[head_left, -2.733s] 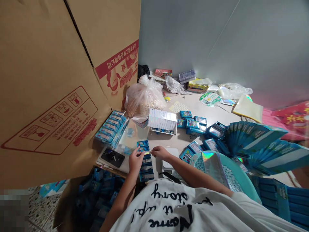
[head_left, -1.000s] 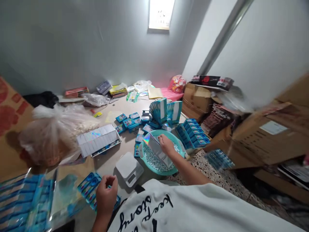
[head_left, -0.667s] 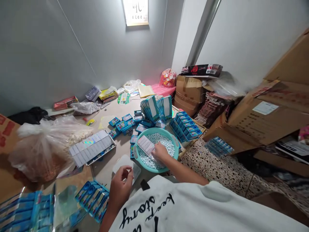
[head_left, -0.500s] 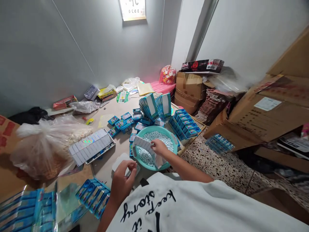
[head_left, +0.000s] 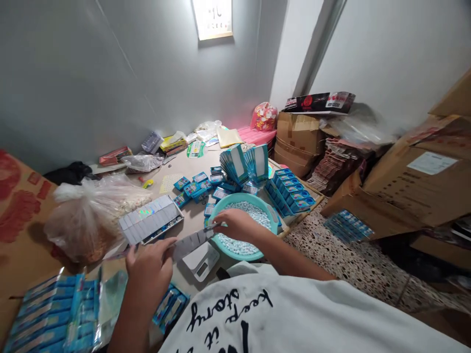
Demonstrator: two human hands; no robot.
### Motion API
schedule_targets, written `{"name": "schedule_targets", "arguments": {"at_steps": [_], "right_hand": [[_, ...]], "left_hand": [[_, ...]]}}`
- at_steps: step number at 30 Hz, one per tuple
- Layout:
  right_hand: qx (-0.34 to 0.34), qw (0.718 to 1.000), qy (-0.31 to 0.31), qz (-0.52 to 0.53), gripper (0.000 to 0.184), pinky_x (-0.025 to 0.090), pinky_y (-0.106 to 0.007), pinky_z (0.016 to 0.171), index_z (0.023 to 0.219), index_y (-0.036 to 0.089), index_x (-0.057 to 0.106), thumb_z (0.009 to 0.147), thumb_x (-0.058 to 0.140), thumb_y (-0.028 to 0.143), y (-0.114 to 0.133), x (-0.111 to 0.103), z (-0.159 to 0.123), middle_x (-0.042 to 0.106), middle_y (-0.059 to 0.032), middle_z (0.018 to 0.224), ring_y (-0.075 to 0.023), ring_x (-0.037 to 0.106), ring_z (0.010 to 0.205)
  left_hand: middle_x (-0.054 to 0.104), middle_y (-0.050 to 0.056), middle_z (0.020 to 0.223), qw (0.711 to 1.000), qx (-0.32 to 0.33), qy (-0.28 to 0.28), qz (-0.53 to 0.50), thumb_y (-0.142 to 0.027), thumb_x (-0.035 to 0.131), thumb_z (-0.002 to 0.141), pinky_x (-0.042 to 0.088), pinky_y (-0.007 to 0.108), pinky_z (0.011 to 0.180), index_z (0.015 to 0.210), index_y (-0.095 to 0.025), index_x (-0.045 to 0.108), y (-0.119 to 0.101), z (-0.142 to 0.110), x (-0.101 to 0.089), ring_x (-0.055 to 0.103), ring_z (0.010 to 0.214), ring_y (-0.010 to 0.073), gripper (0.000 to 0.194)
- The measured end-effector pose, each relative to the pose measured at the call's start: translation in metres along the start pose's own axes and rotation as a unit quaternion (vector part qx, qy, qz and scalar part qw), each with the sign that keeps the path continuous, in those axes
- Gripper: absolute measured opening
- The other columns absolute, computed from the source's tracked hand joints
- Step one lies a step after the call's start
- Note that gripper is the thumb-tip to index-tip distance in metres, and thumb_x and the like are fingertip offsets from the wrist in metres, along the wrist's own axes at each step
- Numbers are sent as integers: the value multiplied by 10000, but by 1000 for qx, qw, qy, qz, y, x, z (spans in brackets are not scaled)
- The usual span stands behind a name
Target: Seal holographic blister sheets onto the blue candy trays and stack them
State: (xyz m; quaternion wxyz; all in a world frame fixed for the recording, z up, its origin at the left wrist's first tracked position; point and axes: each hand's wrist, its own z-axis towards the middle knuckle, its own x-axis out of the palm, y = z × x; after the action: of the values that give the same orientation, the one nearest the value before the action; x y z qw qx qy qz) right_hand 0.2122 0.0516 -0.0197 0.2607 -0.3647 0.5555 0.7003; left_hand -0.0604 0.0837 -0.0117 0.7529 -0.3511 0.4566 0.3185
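Both my hands hold a long silver blister strip (head_left: 193, 240) stretched across the front of the table. My left hand (head_left: 149, 264) grips its near end, and my right hand (head_left: 237, 225) pinches the far end above a teal plastic basin (head_left: 243, 197). The basin is heaped with small pale blue-white pellets. Just below the strip sits a white kitchen scale (head_left: 201, 261). Near my left hand, a flat open box (head_left: 150, 219) carries a holographic silver sheet.
Blue card packets (head_left: 193, 186) lie beyond the basin, beside fanned blue cards (head_left: 245, 164) and a row of blue boxes (head_left: 289, 191). A clear bag of pale contents (head_left: 90, 220) stands left. Cardboard cartons (head_left: 401, 196) rise at right above a speckled terrazzo floor (head_left: 338, 255).
The silver strip has left the basin and now spans both hands. My left hand has risen and moved left. The view has shifted slightly, and the scale is uncovered.
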Motion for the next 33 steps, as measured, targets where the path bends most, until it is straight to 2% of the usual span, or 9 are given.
{"name": "schedule_targets", "arguments": {"at_steps": [2,5,9,12,15,18,22,25,33], "right_hand": [[13,999,33,5,147,246,-282,602,827,233,737,893,620,293,5,1,-5,682,-44,769,-176,554,695],[11,999,46,18,198,222,-285,584,739,228,698,894,606,309,19,7,-11,665,-45,710,-167,531,643],[-19,996,66,47,205,227,-277,577,685,223,645,877,609,285,43,12,-10,631,-32,660,-150,480,604],[-31,996,57,67,204,238,-266,579,710,214,636,897,573,267,56,14,-5,640,-28,683,-136,461,609],[-41,994,50,93,230,238,-257,569,694,189,621,903,553,258,63,16,-2,624,-17,661,-117,415,593],[-33,988,62,135,222,248,-241,562,685,172,607,888,550,241,65,19,-4,588,9,630,-101,388,583],[4,982,75,173,240,246,-231,545,659,168,559,871,566,280,61,27,-9,502,41,596,-95,376,587],[20,979,80,186,257,240,-235,537,642,170,514,860,571,292,56,31,-12,456,51,593,-94,364,590],[16,982,78,171,236,260,-243,562,634,173,505,854,542,249,53,30,-18,521,31,613,-104,397,595]], "left_hand": [[755,60,1004,1000,25,-3,15,-223,519,846,87,663,1142,1049,-286,702,-2,-6,-9,665,949,288,280],[698,82,1203,997,78,17,15,-231,532,883,30,621,1186,1266,-267,612,-20,-10,-16,618,1136,274,393],[732,69,1098,990,133,45,-20,-261,476,953,179,560,1200,1246,-243,631,-37,-7,-14,661,1027,219,332],[754,29,1023,987,155,-36,-31,-220,528,944,282,513,1173,1160,-251,666,-30,-9,-10,685,927,181,259],[758,19,1058,971,193,-128,-52,-147,607,899,340,470,1144,1136,-252,669,-17,-14,-7,693,947,163,266],[738,41,1147,958,229,-160,-61,-108,651,868,353,460,1139,1143,-233,665,-7,-19,-3,678,1037,169,302],[703,65,1229,954,241,-170,-45,-136,698,844,346,485,1147,1178,-225,660,-4,-24,5,616,1191,221,348],[677,71,1277,957,248,-149,-34,-164,688,857,316,485,1165,1231,-211,635,-5,-25,8,565,1267,241,381],[694,42,1249,961,241,-125,-55,-171,654,888,319,455,1164,1220,-222,630,-11,-28,12,591,1223,201,337]]}}
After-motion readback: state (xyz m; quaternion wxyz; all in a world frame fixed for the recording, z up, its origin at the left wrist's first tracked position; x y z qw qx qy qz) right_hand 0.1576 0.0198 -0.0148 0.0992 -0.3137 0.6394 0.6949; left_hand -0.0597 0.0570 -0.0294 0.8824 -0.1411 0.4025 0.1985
